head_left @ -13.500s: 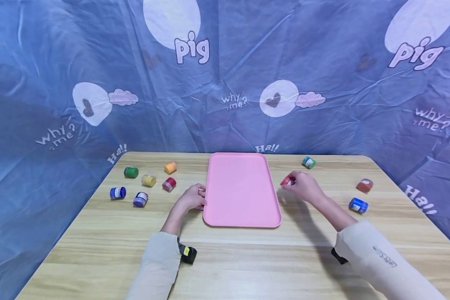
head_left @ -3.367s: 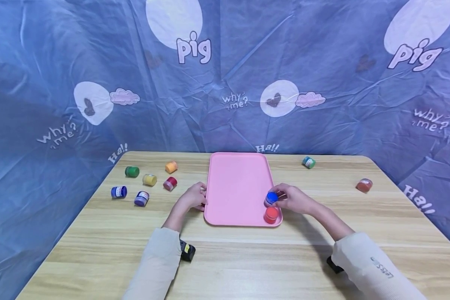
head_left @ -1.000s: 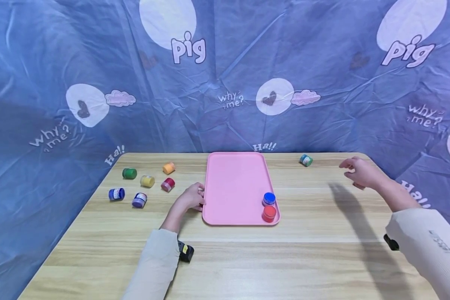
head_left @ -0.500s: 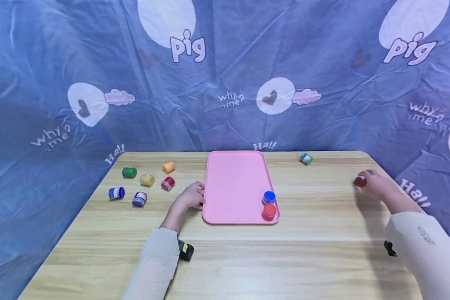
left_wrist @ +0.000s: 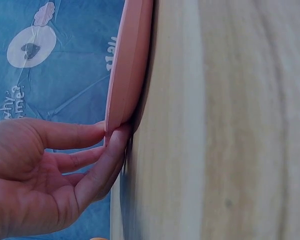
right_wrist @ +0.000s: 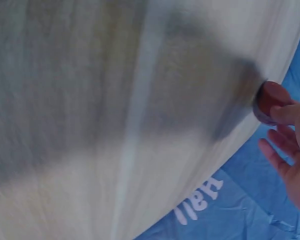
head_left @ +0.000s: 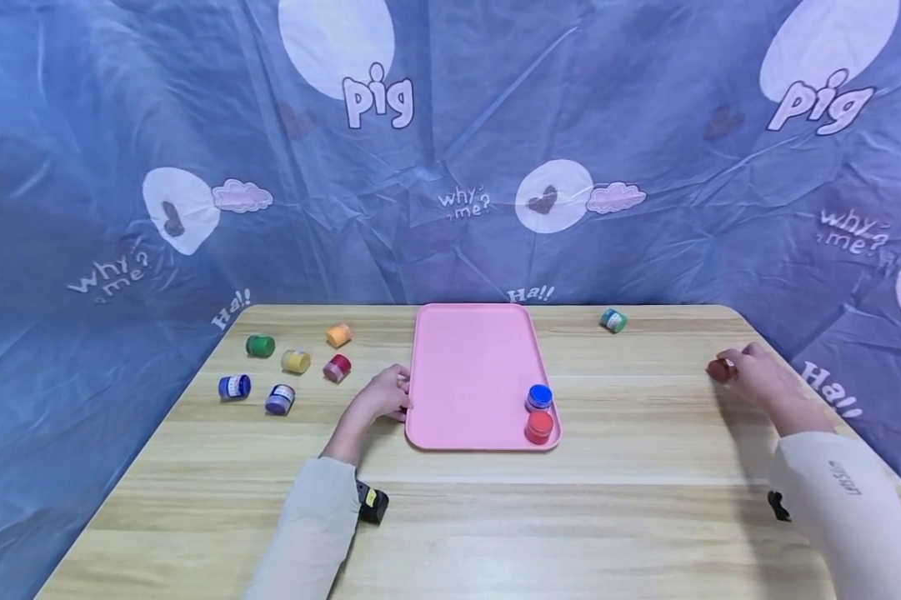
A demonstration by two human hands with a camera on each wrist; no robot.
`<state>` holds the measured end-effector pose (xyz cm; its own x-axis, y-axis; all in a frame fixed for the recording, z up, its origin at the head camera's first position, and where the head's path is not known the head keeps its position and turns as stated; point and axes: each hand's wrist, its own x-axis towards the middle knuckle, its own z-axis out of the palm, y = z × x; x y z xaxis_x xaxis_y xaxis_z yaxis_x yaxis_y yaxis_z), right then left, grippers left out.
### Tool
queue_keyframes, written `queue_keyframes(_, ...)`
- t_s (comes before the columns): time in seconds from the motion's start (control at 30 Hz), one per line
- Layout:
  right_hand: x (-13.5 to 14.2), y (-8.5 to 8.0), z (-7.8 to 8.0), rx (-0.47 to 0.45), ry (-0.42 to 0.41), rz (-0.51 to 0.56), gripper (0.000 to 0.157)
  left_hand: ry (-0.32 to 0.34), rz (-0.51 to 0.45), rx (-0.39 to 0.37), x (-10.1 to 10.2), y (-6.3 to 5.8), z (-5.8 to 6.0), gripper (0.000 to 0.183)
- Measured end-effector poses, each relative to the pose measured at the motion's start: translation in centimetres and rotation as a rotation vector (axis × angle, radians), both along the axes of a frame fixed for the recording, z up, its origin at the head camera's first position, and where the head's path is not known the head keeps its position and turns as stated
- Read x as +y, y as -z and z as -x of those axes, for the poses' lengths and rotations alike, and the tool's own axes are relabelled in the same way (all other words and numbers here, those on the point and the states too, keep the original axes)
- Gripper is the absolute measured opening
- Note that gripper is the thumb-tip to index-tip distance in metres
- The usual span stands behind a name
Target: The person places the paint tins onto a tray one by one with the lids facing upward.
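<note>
My left hand pinches the left rim of the pink tray, thumb on the rim and fingers underneath, as the left wrist view shows at the tray edge. Far to the right, my right hand grips a small brown paint jar between thumb and fingers. The right wrist view has that brown jar close over the table, near its edge. A blue-lidded paint jar and a red-lidded one stand upright side by side in the tray's near right corner.
A teal-green jar lies on its side at the back right. Left of the tray lie several jars, among them orange, yellow, dark red, green and purple. A blue patterned cloth hangs behind the table.
Earlier the red and blue jars were set into the tray by my right hand. It then went right, took hold of the brown jar and tipped it slightly. My left hand stayed at the rim.
</note>
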<state>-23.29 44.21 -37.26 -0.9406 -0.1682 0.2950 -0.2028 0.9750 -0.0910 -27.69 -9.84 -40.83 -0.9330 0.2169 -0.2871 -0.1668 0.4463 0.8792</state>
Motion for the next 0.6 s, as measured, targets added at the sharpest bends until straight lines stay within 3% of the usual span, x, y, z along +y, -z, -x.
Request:
queue_keyframes(0.07, 0.2, 0.2, 0.0, 0.021, 0.014, 0.012, 0.024, -0.004, 0.019, 0.0, 0.4, -1.5, -1.0, 0.049)
queue_keyframes(0.17, 0.4, 0.4, -0.1, 0.022, 0.027, 0.039, 0.018, 0.004, 0.025, 0.005, 0.6, -2.2, -1.5, 0.048)
queue_keyframes(0.43, 0.4, 0.9, 0.2, 0.023, -0.006, 0.033, 0.02, 0.028, -0.006, 0.018, -0.2, 0.7, 0.4, 0.052)
queue_keyframes(0.6, 0.3, 1.2, 0.2, 0.024, 0.004, 0.015, 0.025, 0.026, 0.006, 0.008, 0.1, -0.5, -0.4, 0.051)
